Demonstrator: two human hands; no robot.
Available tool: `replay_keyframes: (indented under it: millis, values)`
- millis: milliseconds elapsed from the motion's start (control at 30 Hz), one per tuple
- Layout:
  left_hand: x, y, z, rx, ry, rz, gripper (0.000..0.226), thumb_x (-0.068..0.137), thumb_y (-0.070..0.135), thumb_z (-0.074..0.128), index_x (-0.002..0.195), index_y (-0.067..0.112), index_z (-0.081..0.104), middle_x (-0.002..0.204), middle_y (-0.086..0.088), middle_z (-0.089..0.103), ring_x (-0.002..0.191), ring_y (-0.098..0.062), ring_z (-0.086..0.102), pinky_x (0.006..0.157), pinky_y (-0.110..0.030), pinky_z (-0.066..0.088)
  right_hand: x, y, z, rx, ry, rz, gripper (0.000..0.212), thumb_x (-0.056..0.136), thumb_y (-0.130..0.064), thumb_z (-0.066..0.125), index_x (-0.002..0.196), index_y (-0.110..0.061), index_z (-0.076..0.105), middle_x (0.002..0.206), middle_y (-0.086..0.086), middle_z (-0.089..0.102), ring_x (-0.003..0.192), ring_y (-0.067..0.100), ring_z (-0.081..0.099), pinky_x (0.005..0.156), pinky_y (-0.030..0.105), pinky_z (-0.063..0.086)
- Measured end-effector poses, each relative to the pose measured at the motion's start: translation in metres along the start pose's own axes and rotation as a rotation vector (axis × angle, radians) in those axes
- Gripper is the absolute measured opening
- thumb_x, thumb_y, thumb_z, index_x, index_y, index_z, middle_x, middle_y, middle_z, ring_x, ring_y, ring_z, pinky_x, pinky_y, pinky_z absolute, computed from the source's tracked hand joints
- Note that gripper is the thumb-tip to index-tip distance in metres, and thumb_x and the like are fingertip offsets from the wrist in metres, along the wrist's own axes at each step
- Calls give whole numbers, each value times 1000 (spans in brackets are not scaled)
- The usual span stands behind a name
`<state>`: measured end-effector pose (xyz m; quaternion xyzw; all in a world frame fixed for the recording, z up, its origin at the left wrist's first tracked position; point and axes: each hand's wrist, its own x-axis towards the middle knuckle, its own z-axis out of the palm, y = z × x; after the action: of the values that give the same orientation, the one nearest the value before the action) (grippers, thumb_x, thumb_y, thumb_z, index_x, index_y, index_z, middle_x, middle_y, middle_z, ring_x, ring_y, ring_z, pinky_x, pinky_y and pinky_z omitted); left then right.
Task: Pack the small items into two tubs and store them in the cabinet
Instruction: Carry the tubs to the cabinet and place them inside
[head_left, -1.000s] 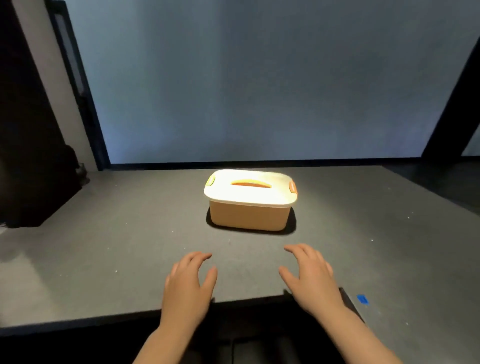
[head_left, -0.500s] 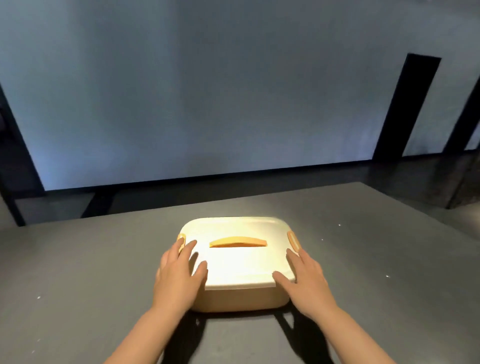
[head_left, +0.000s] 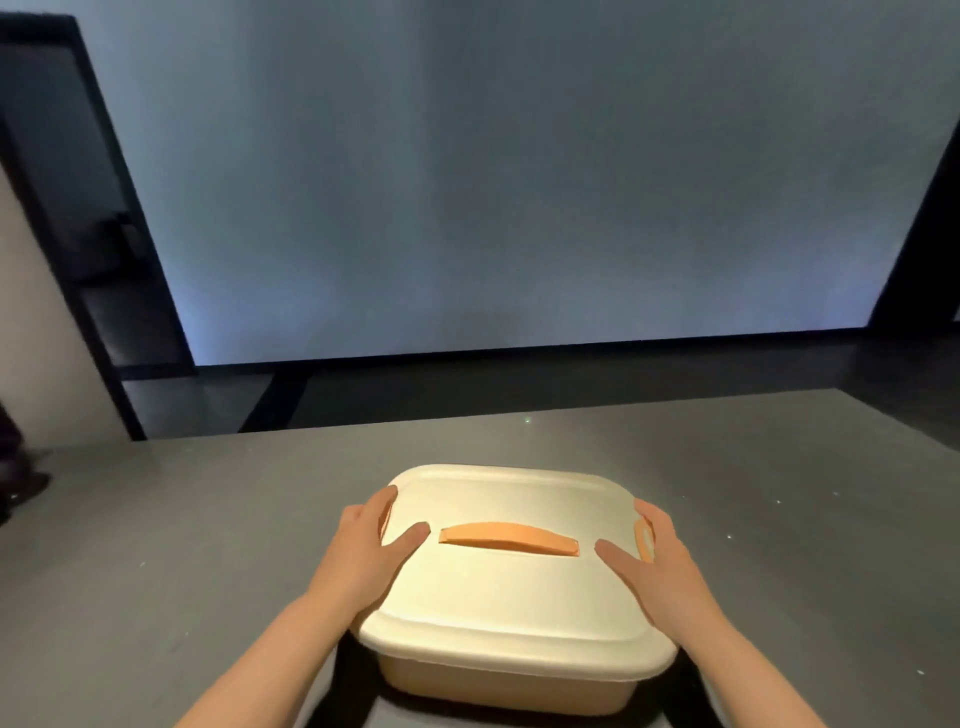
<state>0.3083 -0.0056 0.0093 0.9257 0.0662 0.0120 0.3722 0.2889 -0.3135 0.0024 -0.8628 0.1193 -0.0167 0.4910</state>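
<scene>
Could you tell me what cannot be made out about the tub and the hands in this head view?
- Tub contents: hidden by the shut lid.
- Left clip: covered by the left hand.
- Right hand fingertips: hidden past the lid's edge, beside the right clip.
- Both elbows: cut off by the bottom edge.

The room is dim, with most light seeming to fall from above and near the viewer. It strikes the lid (head_left: 511, 587) of the tub (head_left: 498, 686) so hard that the near half glows pale yellow and loses surface detail. Dark shadow pools under the tub and beside both forearms on the grey table (head_left: 156, 545). The far wall (head_left: 519, 182) fades from bluish at the bottom to murky grey. Straight edges at left and right lean outward, a wide-angle bend. The picture is soft overall.
</scene>
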Motion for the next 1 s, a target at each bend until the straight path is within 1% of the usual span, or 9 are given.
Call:
replay_keyframes:
  millis: [200, 267, 333, 467, 533, 633, 733, 900, 1000]
  values:
    - [0, 0, -2, -131, -4, -79, 70, 84, 48, 62, 143, 33, 28, 146, 3, 38, 126, -23, 44, 96, -36, 41, 6, -1, -3, 39, 5, -5, 79, 79, -39, 74, 144, -34, 29, 148, -1, 40, 133, 26, 39, 97, 39, 36]
    - [-7, -1, -4, -175, 38, -110, 70, 83, 45, 66, 142, 33, 31, 143, 4, 41, 122, -21, 46, 93, -35, 43, 4, -4, -2, 41, 8, 3, 81, 77, -39, 76, 144, -32, 30, 147, 0, 41, 131, 27, 41, 97, 41, 38]
    - [-21, -7, -8, -227, 92, -168, 68, 80, 43, 70, 138, 33, 37, 135, 3, 46, 111, -19, 48, 87, -33, 44, 2, -6, 2, 51, -1, 3, 79, 75, -37, 78, 141, -28, 35, 141, 2, 46, 123, 26, 46, 90, 37, 41]
    - [-73, -26, -26, -340, 246, -303, 63, 74, 36, 77, 128, 35, 46, 120, 0, 54, 103, -22, 54, 85, -36, 47, -3, -26, 19, 69, -110, -74, 71, 73, -31, 80, 134, -27, 44, 126, 2, 54, 111, 24, 51, 83, 34, 40]
    - [-108, -39, -38, -378, 350, -374, 60, 74, 32, 77, 127, 34, 47, 113, -1, 54, 102, -23, 56, 85, -36, 47, -9, -41, 37, 80, -207, -129, 65, 74, -27, 79, 131, -28, 47, 116, -2, 55, 107, 22, 53, 82, 34, 41]
    - [-169, -61, -56, -370, 530, -476, 60, 76, 37, 75, 127, 39, 43, 117, 8, 50, 106, -18, 52, 85, -36, 45, -27, -66, 73, 94, -380, -221, 57, 76, -22, 77, 125, -33, 50, 98, -10, 56, 91, 16, 56, 78, 37, 44]
    - [-246, -80, -76, -353, 735, -592, 61, 75, 39, 75, 126, 42, 42, 118, 14, 50, 106, -15, 51, 82, -33, 43, -64, -92, 115, 94, -589, -316, 55, 75, -18, 78, 123, -32, 53, 95, -7, 58, 86, 16, 58, 76, 39, 46]
    - [-408, -91, -86, -296, 1083, -824, 66, 72, 43, 75, 127, 45, 39, 110, 15, 56, 95, -10, 59, 77, -34, 53, -173, -126, 179, 78, -968, -499, 54, 75, -14, 78, 122, -29, 55, 90, 5, 59, 80, 24, 59, 64, 34, 44]
    - [-514, -80, -71, -284, 1305, -951, 69, 73, 40, 76, 131, 42, 39, 111, 11, 57, 98, -16, 60, 79, -40, 55, -261, -134, 205, 66, -1189, -627, 52, 76, -12, 77, 121, -27, 56, 90, 6, 60, 80, 24, 59, 62, 33, 44]
